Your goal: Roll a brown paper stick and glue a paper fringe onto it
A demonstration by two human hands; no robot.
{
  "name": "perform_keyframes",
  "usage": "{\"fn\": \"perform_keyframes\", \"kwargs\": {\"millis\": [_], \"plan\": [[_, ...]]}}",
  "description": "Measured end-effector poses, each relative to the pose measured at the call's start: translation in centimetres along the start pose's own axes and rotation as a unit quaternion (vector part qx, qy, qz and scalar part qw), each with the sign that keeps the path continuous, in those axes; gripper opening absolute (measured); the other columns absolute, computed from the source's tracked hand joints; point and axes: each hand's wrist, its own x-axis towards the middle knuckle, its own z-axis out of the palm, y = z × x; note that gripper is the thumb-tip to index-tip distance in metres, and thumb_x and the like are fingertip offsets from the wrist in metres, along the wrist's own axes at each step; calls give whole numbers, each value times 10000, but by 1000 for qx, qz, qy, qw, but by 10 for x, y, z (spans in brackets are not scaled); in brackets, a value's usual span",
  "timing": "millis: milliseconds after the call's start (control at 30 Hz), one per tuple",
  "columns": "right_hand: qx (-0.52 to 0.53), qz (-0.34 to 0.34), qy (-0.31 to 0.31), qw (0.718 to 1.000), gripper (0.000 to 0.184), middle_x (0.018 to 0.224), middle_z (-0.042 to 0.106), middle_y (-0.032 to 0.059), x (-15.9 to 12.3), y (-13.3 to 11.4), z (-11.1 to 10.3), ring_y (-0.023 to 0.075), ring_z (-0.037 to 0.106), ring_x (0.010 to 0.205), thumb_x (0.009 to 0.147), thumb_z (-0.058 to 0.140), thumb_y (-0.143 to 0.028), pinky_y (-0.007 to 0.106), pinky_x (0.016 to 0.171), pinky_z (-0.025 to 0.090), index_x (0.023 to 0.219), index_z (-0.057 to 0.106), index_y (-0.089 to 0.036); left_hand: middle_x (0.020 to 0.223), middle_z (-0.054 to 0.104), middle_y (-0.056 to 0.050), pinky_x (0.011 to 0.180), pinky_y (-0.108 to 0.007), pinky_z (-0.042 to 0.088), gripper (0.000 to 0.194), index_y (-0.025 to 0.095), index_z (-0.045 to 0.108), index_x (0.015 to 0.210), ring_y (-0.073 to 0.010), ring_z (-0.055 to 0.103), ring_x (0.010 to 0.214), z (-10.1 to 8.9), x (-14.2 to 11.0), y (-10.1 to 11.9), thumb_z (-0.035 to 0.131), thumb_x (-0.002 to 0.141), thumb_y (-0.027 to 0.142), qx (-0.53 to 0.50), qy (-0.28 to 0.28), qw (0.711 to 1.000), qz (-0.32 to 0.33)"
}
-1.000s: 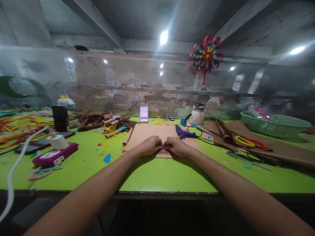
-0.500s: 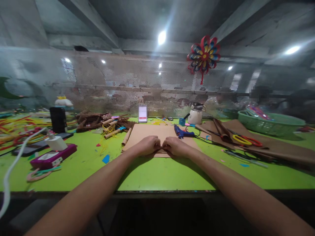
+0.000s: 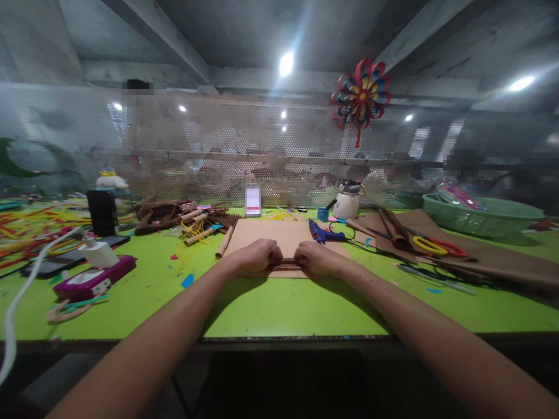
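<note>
Between my two hands lies a narrow, dark brown paper roll (image 3: 288, 263), near the front edge of a tan cardboard sheet (image 3: 266, 230). My left hand (image 3: 258, 256) has its fingers curled and closed on the left end of the roll. At the other end my right hand (image 3: 319, 258) is closed in the same way. Fingertips and palms hide both ends of the roll. Just behind my right hand, on the sheet, rests a blue glue gun (image 3: 326, 234). Finished-looking brown paper tubes (image 3: 224, 242) lie left of the sheet.
On the right, scissors (image 3: 430, 247) with yellow and red handles lie on brown paper (image 3: 489, 262), before a green basket (image 3: 502, 216). A phone (image 3: 253, 201) stands at the back. A purple power strip (image 3: 96, 278) with a white plug sits left, near tangled coloured strips (image 3: 30, 224).
My hands have moved apart, the left to the left and the right slightly to the right. More of the brown paper roll shows between them.
</note>
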Motion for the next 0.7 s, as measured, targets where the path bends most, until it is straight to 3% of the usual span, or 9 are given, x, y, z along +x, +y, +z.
{"fn": "perform_keyframes", "kwargs": {"millis": [333,700], "plan": [[20,-30,9,999,148,764,583,54,-4,-4,-6,132,487,695,731,493,-112,217,609,359,807,618,-136,787,562,-28,612,-222,354,233,176,620,831,-129,488,673,2,-1,-9,494,641,125,61,-10,995,79],[-43,-43,0,998,80,786,555,68,-2,-8,-5,140,476,713,746,531,-133,234,614,345,795,594,-124,776,526,-33,655,-227,371,109,177,590,780,-138,497,688,3,-2,-3,507,713,198,92,-3,992,82]]}}
